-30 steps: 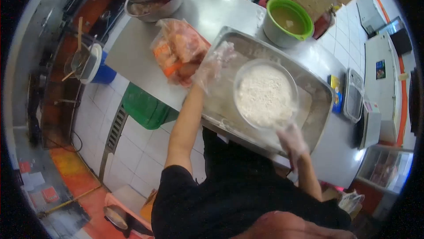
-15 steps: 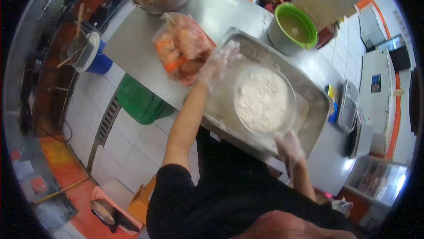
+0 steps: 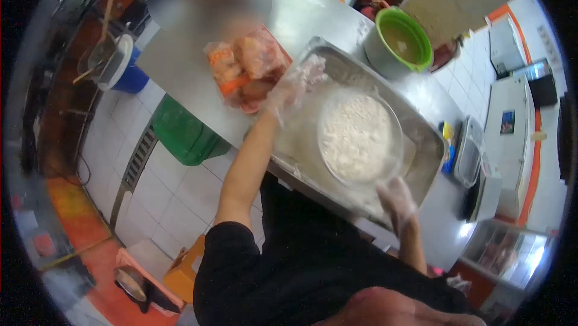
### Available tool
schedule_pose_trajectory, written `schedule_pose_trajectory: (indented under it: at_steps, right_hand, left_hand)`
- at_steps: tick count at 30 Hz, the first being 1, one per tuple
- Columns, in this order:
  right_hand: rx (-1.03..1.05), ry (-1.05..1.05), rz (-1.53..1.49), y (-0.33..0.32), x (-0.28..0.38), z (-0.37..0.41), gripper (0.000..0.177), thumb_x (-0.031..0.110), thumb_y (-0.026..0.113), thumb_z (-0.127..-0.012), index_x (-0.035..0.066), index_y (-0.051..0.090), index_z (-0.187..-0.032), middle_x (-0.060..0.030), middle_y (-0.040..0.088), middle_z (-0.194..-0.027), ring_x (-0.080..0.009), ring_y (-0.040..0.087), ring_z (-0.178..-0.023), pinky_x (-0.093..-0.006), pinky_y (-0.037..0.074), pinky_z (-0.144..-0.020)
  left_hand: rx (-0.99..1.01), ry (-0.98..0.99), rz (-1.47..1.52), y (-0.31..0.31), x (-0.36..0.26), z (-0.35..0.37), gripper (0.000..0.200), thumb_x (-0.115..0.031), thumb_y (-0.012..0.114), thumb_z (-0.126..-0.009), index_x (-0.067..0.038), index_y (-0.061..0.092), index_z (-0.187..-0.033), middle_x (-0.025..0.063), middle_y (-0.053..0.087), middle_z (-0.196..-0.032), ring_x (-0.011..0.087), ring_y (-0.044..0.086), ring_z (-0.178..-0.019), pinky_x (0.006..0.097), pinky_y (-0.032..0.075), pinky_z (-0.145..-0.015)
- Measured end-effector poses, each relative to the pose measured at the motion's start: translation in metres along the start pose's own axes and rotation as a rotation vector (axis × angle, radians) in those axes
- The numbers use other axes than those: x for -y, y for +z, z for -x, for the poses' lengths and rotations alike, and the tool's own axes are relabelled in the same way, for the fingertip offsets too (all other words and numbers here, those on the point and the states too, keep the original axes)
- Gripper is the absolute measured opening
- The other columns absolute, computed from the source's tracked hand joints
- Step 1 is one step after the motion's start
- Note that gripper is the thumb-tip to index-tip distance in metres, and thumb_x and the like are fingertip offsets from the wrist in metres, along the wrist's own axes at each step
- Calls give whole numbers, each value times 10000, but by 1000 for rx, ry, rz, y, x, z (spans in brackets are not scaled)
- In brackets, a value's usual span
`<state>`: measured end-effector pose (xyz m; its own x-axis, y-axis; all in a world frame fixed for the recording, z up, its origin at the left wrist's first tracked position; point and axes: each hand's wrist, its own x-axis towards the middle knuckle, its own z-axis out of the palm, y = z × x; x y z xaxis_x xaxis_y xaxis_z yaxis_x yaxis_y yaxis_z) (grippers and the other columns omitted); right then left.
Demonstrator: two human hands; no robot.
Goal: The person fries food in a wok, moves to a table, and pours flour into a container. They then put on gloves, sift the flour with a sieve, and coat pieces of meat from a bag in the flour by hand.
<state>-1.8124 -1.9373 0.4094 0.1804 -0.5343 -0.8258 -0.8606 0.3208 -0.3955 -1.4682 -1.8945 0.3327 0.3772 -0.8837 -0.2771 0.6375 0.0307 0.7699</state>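
Note:
A round sieve [image 3: 359,138] full of white flour sits over a deep steel tray [image 3: 430,175] dusted with flour. My left hand [image 3: 299,82], in a clear plastic glove coated with flour, is open at the tray's upper left side, its fingers stretched out and apart from the sieve's rim. At the sieve's lower right is my right hand [image 3: 397,202], also gloved. Its fingers are extended toward the rim and look open; blur hides whether they touch it. Fine flour haze softens the view of the tray's bottom.
A bag of raw meat [image 3: 250,64] lies left of the tray on the steel table [image 3: 289,1]. A bucket with a green basket [image 3: 400,40] stands behind. Right are a lidded clear container [image 3: 468,148] and a blue-yellow packet [image 3: 447,136]. A green bin [image 3: 189,130] stands below left.
The view has shifted slightly. The sieve and both hands keep nearly the same places, and the flour surface looks a little different. The metal bowls at the upper left are now blurred.

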Motion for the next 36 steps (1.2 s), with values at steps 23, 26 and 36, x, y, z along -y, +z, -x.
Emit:
schedule_pose_trajectory:
  at_steps: [23, 26, 36]
  right_hand:
    - [28, -382, 27, -4, -18, -11, 420, 202, 577, -798, -27, 497, -1141, -112, 589, -923, -183, 554, -844, -302, 443, -750]
    - [-218, -620, 297, -9, -14, -16, 379, 247, 558, -822, -1, 519, -1106, -74, 579, -816, -153, 540, -735, -292, 454, -660]
    - [38, -203, 398, -4, -6, -8, 408, 192, 579, -768, -26, 516, -1107, -153, 594, -976, -180, 565, -872, -309, 454, -739]
  left_hand:
    - [-59, 23, -133, 10, 8, 5, 512, -383, 428, -937, -47, 403, -1323, 70, 476, -1312, 182, 508, -1120, 312, 382, -858]
    - [-3, 3, -207, 20, 16, 8, 513, -366, 432, -939, -20, 399, -1317, 95, 462, -1318, 224, 506, -1124, 328, 400, -905]
    - [-15, 71, 54, 6, 19, 6, 503, -289, 485, -931, -4, 369, -1328, 124, 468, -1305, 221, 511, -1127, 351, 398, -947]
